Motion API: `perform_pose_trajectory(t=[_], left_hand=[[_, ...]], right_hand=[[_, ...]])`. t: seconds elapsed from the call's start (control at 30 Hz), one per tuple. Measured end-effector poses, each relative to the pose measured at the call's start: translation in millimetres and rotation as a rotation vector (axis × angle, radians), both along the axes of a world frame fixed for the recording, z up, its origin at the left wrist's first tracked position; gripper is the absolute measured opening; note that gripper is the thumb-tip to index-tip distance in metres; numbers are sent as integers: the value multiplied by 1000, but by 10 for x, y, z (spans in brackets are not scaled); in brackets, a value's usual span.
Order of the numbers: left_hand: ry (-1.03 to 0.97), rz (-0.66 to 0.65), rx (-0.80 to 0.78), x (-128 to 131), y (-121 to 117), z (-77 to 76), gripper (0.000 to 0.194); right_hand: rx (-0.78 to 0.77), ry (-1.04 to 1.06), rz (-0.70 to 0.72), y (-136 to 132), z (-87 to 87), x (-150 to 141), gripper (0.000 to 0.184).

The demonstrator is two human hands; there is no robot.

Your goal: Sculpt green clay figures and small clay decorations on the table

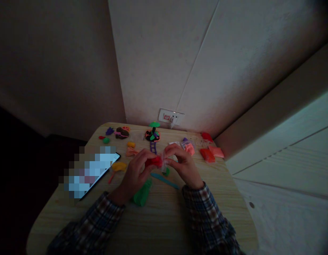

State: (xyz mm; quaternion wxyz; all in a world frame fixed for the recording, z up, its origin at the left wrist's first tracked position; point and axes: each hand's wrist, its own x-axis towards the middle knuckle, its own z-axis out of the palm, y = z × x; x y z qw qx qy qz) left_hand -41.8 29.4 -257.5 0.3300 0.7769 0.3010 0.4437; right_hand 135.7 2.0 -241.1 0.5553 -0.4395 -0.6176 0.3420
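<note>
Above the middle of the table, my left hand [137, 168] is closed around a bag of red modelling clay [154, 162]. My right hand [184, 164] pinches the clear plastic end of the same bag, thumb against fingers. Below my left hand lies a green clay packet [143, 193], partly covered by the wrist. A blue modelling tool [165, 180] rests on the table between my forearms, its left end close to a small green piece [166, 172]. Behind the hands stands a small clay model [152, 135] with a green top and a purple ladder [153, 147].
A lit phone [93, 173] lies at the left, beside yellow clay [119, 166]. Brown [122, 133] and purple clay pieces [109, 131] sit at the back left. Orange [207, 155] and pink packets [216, 152] lie at the right. A wall socket [170, 117] is behind the table [219, 212].
</note>
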Motion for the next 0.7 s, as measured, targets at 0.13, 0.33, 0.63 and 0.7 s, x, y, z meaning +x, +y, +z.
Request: perform_pose_trajectory(t=[0.13, 0.33, 0.63, 0.7], left_hand=[[-47, -40, -68, 7, -12, -13, 6], [-123, -72, -222, 34, -18, -6, 5], [-215, -125, -394, 50, -16, -8, 11], [-236, -137, -440, 58, -21, -2, 12]], right_hand=[[-22, 25, 32, 15, -9, 19, 22], [-31, 108, 73, 37, -62, 19, 18], [-11, 117, 41, 38, -63, 13, 22], [-14, 101, 35, 40, -54, 16, 25]])
